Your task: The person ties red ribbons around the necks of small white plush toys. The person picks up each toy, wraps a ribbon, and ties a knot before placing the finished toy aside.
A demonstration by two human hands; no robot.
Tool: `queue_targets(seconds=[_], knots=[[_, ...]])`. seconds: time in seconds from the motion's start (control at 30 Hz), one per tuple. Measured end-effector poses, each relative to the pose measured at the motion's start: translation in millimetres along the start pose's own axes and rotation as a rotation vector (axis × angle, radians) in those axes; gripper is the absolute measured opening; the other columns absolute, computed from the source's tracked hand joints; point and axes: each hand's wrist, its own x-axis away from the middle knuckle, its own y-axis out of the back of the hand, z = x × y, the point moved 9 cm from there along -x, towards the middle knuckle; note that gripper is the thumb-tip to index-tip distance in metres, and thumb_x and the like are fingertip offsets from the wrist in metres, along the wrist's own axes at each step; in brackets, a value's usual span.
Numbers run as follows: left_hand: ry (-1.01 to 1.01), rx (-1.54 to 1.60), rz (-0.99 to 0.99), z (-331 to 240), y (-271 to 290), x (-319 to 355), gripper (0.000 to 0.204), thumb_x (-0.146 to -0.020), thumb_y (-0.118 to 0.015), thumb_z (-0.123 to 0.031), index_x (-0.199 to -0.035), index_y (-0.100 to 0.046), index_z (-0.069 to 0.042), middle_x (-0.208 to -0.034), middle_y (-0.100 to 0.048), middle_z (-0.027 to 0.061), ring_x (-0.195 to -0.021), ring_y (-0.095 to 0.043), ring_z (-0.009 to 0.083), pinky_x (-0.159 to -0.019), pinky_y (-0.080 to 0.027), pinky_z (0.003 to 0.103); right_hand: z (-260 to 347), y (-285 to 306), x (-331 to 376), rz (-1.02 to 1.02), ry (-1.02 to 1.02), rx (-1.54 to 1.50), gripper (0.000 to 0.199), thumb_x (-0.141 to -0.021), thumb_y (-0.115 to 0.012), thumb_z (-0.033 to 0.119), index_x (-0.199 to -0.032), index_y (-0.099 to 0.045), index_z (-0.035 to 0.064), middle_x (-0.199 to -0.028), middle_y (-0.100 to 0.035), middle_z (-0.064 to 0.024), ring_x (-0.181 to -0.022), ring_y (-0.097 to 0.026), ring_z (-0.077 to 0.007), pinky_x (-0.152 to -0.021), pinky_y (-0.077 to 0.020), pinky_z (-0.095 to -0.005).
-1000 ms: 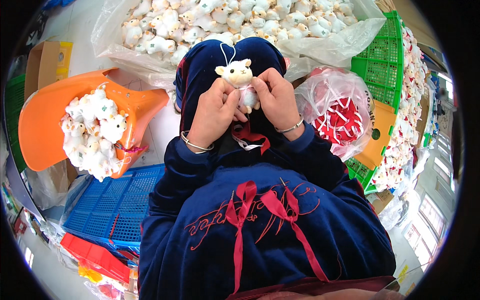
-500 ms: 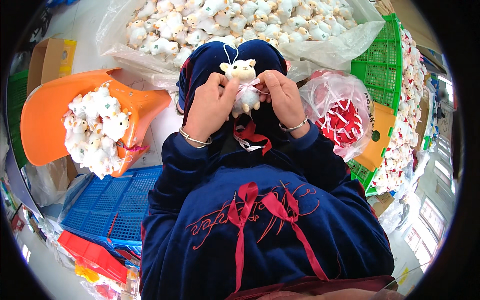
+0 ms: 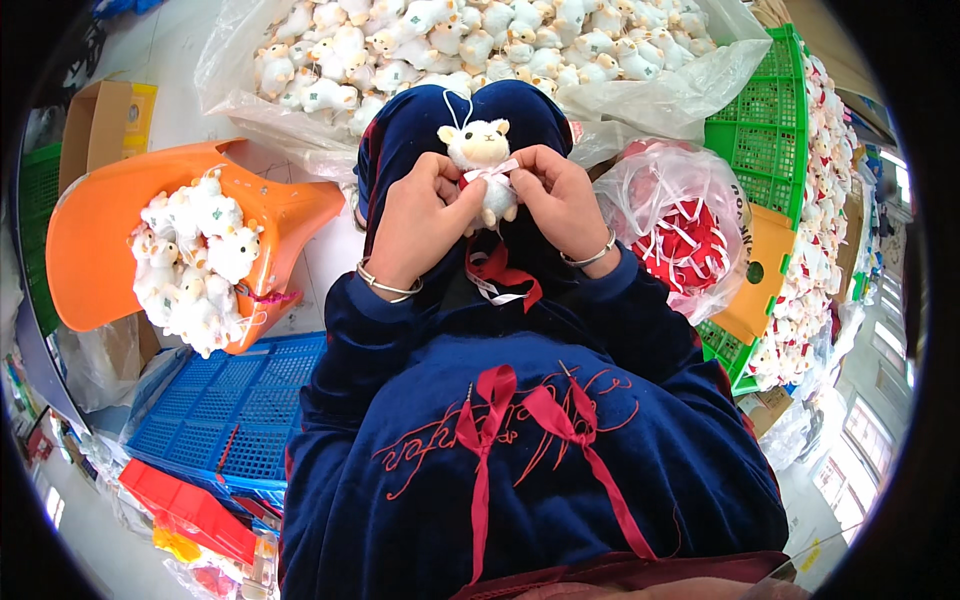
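Upright over my lap is a small white plush sheep (image 3: pixel 477 146) with a hanging loop on its head. A pale pink ribbon bow (image 3: pixel 491 172) sits at its neck, and a bit of red shows beside it. My left hand (image 3: pixel 428 208) is closed round the toy's left side, its thumb close to the bow. On the other side my right hand (image 3: pixel 565 208) pinches the right end of the ribbon between thumb and fingers. Below the toy, a red cloth piece with white ribbon (image 3: pixel 500 275) lies on my lap.
Beyond my knees, a clear plastic sack (image 3: pixel 640 105) holds a heap of plush sheep. An orange chair (image 3: pixel 95 250) bears several more at left, near a blue crate (image 3: pixel 235 400). To the right are a bag of red ribboned pieces (image 3: pixel 685 245) and a green crate (image 3: pixel 755 120).
The bow has become smaller and neater at the toy's neck. My right hand has moved slightly left, closer to it. More red shows by my left fingers.
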Motion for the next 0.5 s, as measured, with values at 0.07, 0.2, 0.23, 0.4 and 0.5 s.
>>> queue_targets(seconds=[0.07,0.2,0.23,0.4,0.5], knots=[[-0.078,0.065,-0.039,-0.4,1.6,4.5,0.024,-0.09,-0.074,-0.017,-0.097,-0.063,0.003,-0.074,-0.068,0.0082,-0.061,-0.065,0.0117,-0.056,-0.051,0.026,3.8,-3.9,3.0,0.043,-0.014,0.032,0.012,-0.098,-0.062,0.007,-0.105,-0.064,-0.003,-0.089,-0.067,-0.0016,-0.081,-0.06,-0.0052,-0.071,-0.0491,-0.022],[-0.059,0.172,-0.027,-4.2,-2.4,7.3,0.014,-0.091,-0.072,-0.007,-0.097,-0.064,0.002,-0.074,-0.065,0.0026,-0.06,-0.062,0.0053,-0.055,-0.049,0.022,5.6,-5.2,3.7,0.069,0.003,0.097,0.013,-0.096,-0.065,0.005,-0.107,-0.062,-0.0031,-0.09,-0.065,-0.0002,-0.081,-0.059,-0.0036,-0.071,-0.0479,-0.0202],[-0.053,0.197,-0.02,-4.2,-3.4,7.2,0.012,-0.091,-0.071,-0.006,-0.097,-0.064,0.002,-0.075,-0.065,0.0019,-0.061,-0.062,0.0045,-0.055,-0.049,0.021,6.6,-4.7,3.6,0.053,0.003,0.118,0.014,-0.095,-0.066,0.007,-0.103,-0.063,-0.0031,-0.087,-0.066,-0.0015,-0.077,-0.06,-0.0049,-0.068,-0.049,-0.0219],[0.014,0.253,0.009,2.8,-6.8,6.9,0.014,-0.093,-0.071,-0.008,-0.101,-0.066,0.002,-0.077,-0.061,-0.004,-0.065,-0.051,0.0,-0.059,-0.044,0.018,13.8,-1.4,5.1,0.037,-0.004,0.325,0.019,-0.093,-0.07,0.016,-0.09,-0.065,-0.0024,-0.074,-0.066,-0.0052,-0.067,-0.06,-0.0088,-0.061,-0.0491,-0.027],[0.026,0.257,0.0,3.5,-7.1,7.2,0.012,-0.094,-0.07,-0.007,-0.1,-0.065,0.002,-0.078,-0.062,-0.0034,-0.066,-0.053,0.0002,-0.059,-0.045,0.018,17.1,-3.0,6.2,0.051,-0.001,0.333,0.023,-0.094,-0.07,0.019,-0.086,-0.064,-0.0018,-0.07,-0.063,-0.0052,-0.064,-0.057,-0.0094,-0.058,-0.046,-0.0283]])
